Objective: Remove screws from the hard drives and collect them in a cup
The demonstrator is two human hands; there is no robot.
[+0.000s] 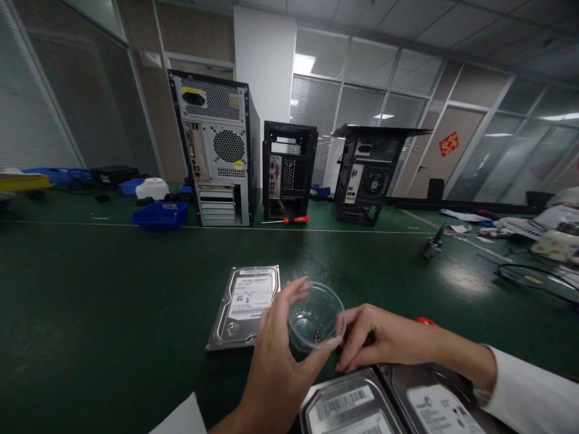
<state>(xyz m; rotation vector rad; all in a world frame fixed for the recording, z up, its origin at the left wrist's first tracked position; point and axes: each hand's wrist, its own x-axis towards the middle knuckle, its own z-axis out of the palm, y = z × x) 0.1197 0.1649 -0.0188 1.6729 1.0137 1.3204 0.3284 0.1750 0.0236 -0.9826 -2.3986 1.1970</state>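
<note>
My left hand (283,355) is wrapped round a clear plastic cup (332,301), tilted so its mouth faces me. A few small screws (318,334) lie in the bottom of the cup. Beside the cup, my right hand (373,337) is closed with thumb and fingertips together, low by the table; whatever they pinch is hidden. Below it sit two hard drives, a silver one (346,404) and a darker one (446,404), side by side and cut off by the lower edge. Another hard drive (244,307) lies label up left of the cup.
Three computer cases stand at the back: a tall one (217,144), a small black one (289,172) and one with its top panel overhanging (371,172). An orange-handled screwdriver (294,220), blue tray (160,216) and dark metal tool (433,244) lie on the green table (113,289). Something red (425,320) shows behind my right wrist.
</note>
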